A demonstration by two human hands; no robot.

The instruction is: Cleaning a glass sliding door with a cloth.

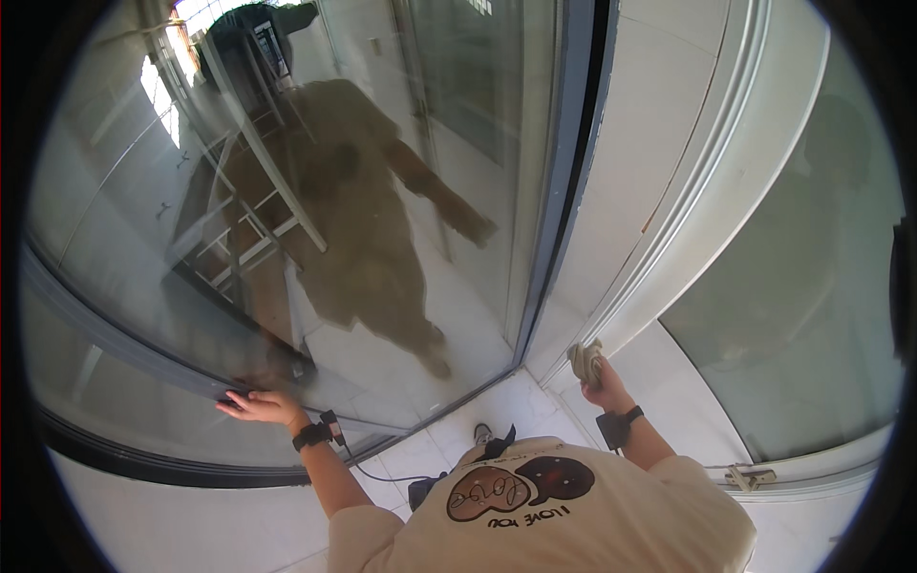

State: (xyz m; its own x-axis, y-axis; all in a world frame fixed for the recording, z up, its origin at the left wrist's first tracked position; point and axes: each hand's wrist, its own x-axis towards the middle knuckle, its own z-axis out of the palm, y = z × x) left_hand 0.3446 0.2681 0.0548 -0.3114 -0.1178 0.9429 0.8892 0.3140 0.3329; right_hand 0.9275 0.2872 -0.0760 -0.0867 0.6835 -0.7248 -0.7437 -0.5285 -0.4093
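My left hand (259,406) rests against the grey metal rail (165,363) of a large glass panel (466,308), fingers spread and nothing held. On the other side, my right hand (610,390) is closed around a crumpled beige cloth (586,362). The cloth is beside the white door frame (616,315); whether it touches the frame I cannot tell. Black straps with small devices sit on both wrists, and a cable runs from the left one. A reflection of a person shows in the glass.
A frosted glass pane (788,301) in a white frame stands to the right, with a metal latch (750,478) at its lower edge. White floor tiles (516,405) lie ahead of my shoe (483,432). A stepladder (251,236) appears in or through the glass.
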